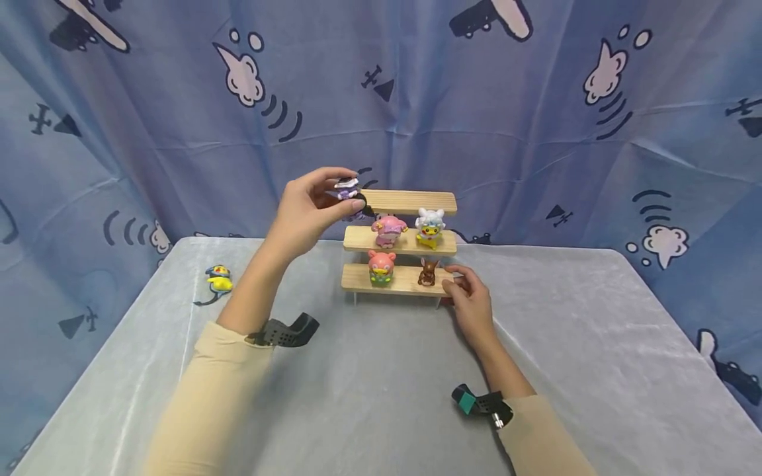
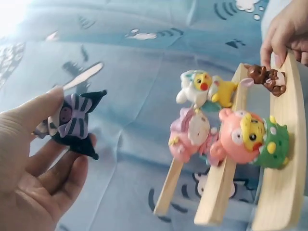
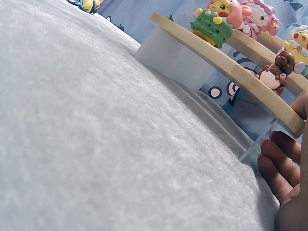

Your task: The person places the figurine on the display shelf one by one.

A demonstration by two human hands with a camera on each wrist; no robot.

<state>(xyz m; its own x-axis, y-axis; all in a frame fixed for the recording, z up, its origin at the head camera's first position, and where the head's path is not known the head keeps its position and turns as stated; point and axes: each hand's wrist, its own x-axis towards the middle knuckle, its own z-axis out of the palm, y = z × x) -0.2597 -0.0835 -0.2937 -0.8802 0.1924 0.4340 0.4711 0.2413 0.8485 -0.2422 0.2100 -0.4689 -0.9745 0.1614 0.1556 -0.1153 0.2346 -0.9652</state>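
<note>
My left hand (image 1: 305, 213) pinches a small purple, white and black figurine (image 2: 74, 118) between thumb and fingers. It is held up at the left end of the top step of a three-step wooden display stand (image 1: 405, 201). My right hand (image 1: 474, 309) grips the right end of the bottom step, thumb on the wood and fingers lower down. Beside that thumb sits a brown figurine (image 1: 426, 272), with a pink-hooded figurine (image 1: 381, 268) to its left. The middle step bears a pink figurine (image 1: 389, 231) and a white-hooded yellow figurine (image 1: 430, 229).
A yellow and blue figurine (image 1: 219, 279) with a dark tail lies on the grey cloth-covered table (image 1: 369, 383), left of the stand. Behind the table hangs a blue patterned curtain (image 1: 446, 119). Clear supports (image 3: 260, 139) hold up the stand's steps.
</note>
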